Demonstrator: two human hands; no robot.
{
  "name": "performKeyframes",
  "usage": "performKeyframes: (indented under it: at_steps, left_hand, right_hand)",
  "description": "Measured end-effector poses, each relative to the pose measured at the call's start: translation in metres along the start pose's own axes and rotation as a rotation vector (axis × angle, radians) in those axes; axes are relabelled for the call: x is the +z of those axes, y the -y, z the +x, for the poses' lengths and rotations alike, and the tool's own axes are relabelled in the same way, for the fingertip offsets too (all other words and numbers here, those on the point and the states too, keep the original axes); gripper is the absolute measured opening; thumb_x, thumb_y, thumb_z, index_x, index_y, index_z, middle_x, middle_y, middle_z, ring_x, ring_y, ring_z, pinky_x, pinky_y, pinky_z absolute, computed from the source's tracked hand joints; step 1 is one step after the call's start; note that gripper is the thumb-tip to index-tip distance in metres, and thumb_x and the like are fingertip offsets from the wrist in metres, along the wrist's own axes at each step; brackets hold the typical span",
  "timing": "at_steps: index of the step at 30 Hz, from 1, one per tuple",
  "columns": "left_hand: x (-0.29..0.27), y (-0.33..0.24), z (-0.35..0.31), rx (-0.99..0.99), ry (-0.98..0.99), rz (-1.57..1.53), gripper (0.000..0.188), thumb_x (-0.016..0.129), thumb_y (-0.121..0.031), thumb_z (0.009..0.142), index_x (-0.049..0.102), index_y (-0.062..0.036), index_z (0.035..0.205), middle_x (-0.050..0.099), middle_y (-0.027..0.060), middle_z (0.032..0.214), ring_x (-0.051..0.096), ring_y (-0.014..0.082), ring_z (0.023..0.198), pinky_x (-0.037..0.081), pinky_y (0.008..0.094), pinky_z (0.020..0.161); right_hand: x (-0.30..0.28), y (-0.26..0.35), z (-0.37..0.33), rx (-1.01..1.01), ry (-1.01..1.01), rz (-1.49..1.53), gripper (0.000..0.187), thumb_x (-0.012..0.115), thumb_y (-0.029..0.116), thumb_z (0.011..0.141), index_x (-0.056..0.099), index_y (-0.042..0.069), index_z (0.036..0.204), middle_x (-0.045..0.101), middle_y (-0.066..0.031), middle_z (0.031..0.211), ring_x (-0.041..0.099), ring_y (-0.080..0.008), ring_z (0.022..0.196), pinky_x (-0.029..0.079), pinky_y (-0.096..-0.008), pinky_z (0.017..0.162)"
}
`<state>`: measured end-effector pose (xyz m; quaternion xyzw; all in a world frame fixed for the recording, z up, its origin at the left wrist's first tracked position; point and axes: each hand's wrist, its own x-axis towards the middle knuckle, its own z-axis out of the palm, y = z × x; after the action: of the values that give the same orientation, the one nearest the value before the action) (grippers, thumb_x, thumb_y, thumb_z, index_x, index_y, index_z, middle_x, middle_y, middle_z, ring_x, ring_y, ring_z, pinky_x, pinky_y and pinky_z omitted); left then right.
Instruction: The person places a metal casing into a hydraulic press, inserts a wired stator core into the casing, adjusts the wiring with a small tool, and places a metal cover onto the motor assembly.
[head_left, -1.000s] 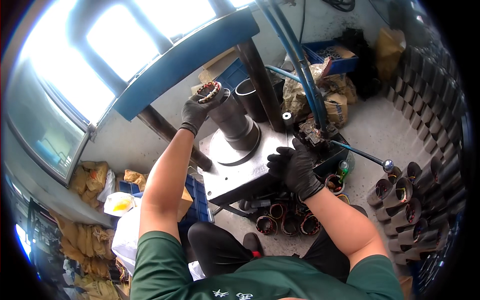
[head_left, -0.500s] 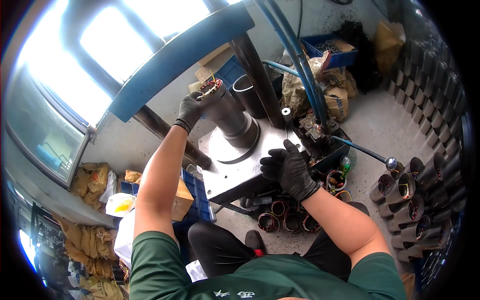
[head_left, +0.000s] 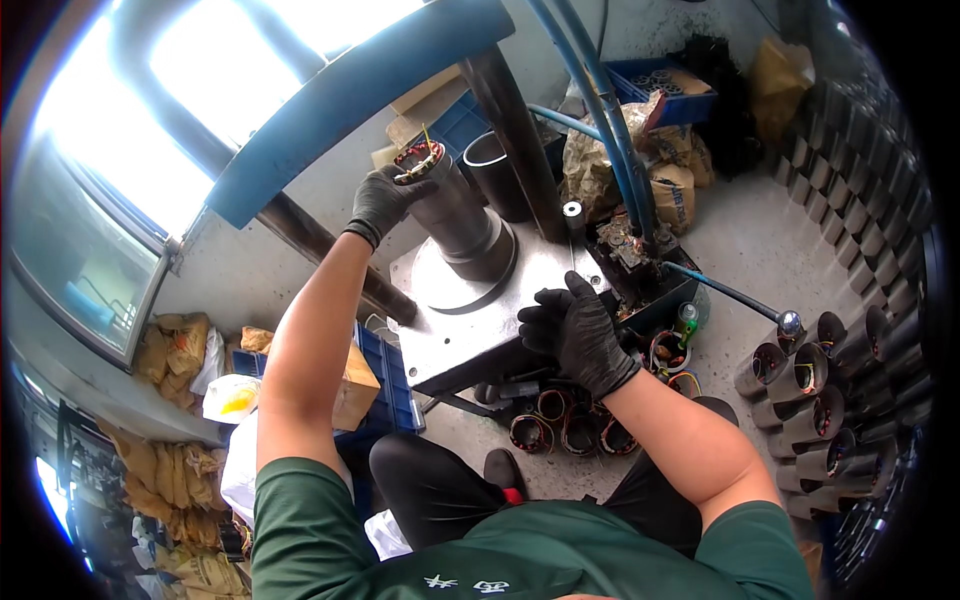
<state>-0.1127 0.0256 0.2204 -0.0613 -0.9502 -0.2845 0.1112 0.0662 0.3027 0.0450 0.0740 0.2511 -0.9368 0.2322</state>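
A dark cylindrical motor stator housing [head_left: 445, 205], with red and yellow windings showing at its top, stands upright on a round base on the metal press table [head_left: 440, 350]. My left hand [head_left: 388, 203], in a black glove, grips the left side of the housing just under its rim. Some of those fingers are hidden by the housing. My right hand [head_left: 585, 338], also gloved in black, hovers over the table's right front edge. It holds nothing; the thumb points up and the fingers are loosely bent, apart from the thumb.
Overhead spans the blue press beam [head_left: 370, 95] on dark posts. Behind the housing stands a thick dark tube [head_left: 497, 180]. A ball-ended lever [head_left: 740, 300] juts out right. Several wound stators [head_left: 580, 432] lie below the table, and stacked cylinders [head_left: 820, 375] line the right.
My left hand's fingers have come around the front of the housing near its rim. My right hand has hardly moved. The whole view has shifted slightly.
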Motion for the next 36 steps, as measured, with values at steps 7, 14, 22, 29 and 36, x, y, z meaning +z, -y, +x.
performKeyframes:
  at_steps: [7, 14, 22, 29, 36]
  left_hand:
    - [0.021, 0.036, 0.006, 0.13, -0.141, -0.189, 0.046, 0.09, -0.031, 0.077, 0.073, -0.0015, 0.108, 0.078, 0.0125, 0.096, 0.074, 0.0198, 0.088, 0.057, 0.0333, 0.083]
    - [-0.005, 0.013, 0.016, 0.156, -0.004, 0.015, 0.052, 0.086, -0.042, 0.08, 0.074, -0.0007, 0.11, 0.078, 0.0137, 0.095, 0.074, 0.0217, 0.085, 0.056, 0.0351, 0.081]
    - [-0.017, 0.038, 0.051, -0.002, 0.385, 0.236, 0.061, 0.08, -0.057, 0.084, 0.074, -0.0074, 0.12, 0.075, 0.0122, 0.112, 0.068, 0.0225, 0.104, 0.051, 0.0371, 0.093]
    - [-0.016, 0.061, -0.045, 0.152, -0.163, -0.065, 0.07, 0.075, -0.044, 0.094, 0.052, -0.0035, 0.146, 0.068, 0.0243, 0.129, 0.067, 0.0314, 0.118, 0.052, 0.0383, 0.1]
    - [-0.048, 0.182, -0.283, -0.143, 0.002, -0.403, 0.042, 0.076, -0.03, 0.096, 0.069, -0.0021, 0.126, 0.073, 0.0114, 0.119, 0.066, 0.0195, 0.109, 0.052, 0.0336, 0.099]
  right_hand:
    - [0.0, -0.005, -0.002, 0.012, 0.008, -0.017, 0.059, 0.059, 0.062, 0.096, 0.061, 0.005, 0.109, 0.071, -0.0172, 0.093, 0.069, -0.0313, 0.082, 0.057, -0.0436, 0.08]
    - [-0.004, -0.01, -0.004, 0.04, 0.017, -0.074, 0.052, 0.059, 0.056, 0.097, 0.064, 0.005, 0.107, 0.072, -0.0187, 0.096, 0.07, -0.0356, 0.086, 0.058, -0.0493, 0.083]
    - [-0.005, -0.013, -0.004, 0.041, 0.052, -0.191, 0.052, 0.06, 0.057, 0.098, 0.064, 0.006, 0.109, 0.073, -0.0172, 0.096, 0.07, -0.0336, 0.086, 0.057, -0.0468, 0.083]
    - [-0.018, 0.005, -0.018, -0.104, 0.128, -0.227, 0.042, 0.061, 0.048, 0.101, 0.072, 0.008, 0.103, 0.075, -0.0114, 0.096, 0.071, -0.0277, 0.093, 0.056, -0.0412, 0.09]
    - [0.005, 0.005, -0.049, -0.556, 0.355, -1.28, 0.021, 0.067, 0.016, 0.099, 0.068, 0.001, 0.113, 0.068, -0.0027, 0.101, 0.061, -0.0113, 0.095, 0.051, -0.0287, 0.086]
